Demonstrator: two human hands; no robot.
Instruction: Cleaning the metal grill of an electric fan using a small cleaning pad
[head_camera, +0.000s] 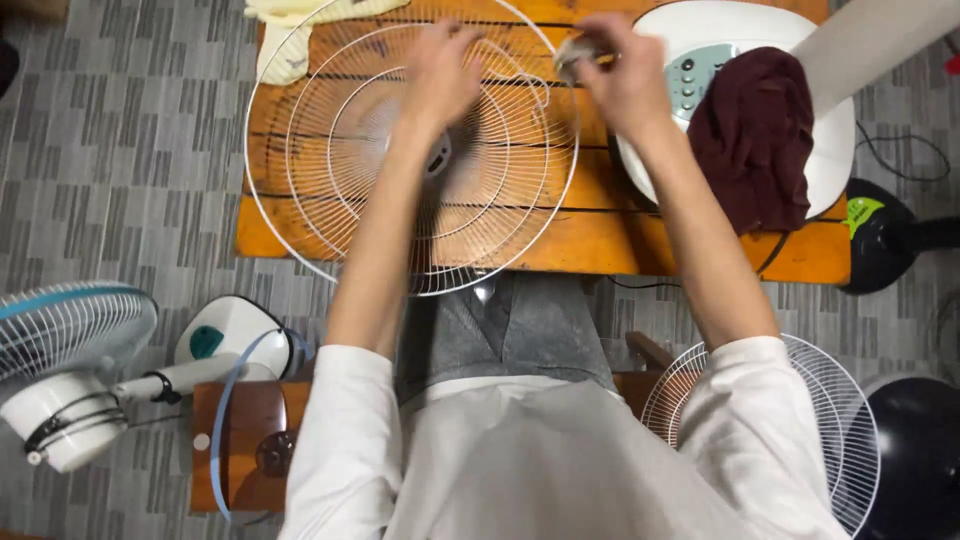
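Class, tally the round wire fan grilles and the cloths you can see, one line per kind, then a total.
Wire fan grilles: 3 (on table, lower right, on standing fan)
Cloths: 3 (maroon, pale yellow, grey in right hand)
Total: 6

Both hands, left hand (442, 72) and right hand (622, 78), rest on a white fan grille (300, 190) lying on an orange table (560, 245).

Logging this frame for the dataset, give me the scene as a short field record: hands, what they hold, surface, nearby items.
left hand: resting on white wire fan guard
right hand: pinching a small grey cloth at the guard's rim
surface: orange wooden table
on table: white fan base with dark red cloth on it
on floor: second fan guard, white fan head
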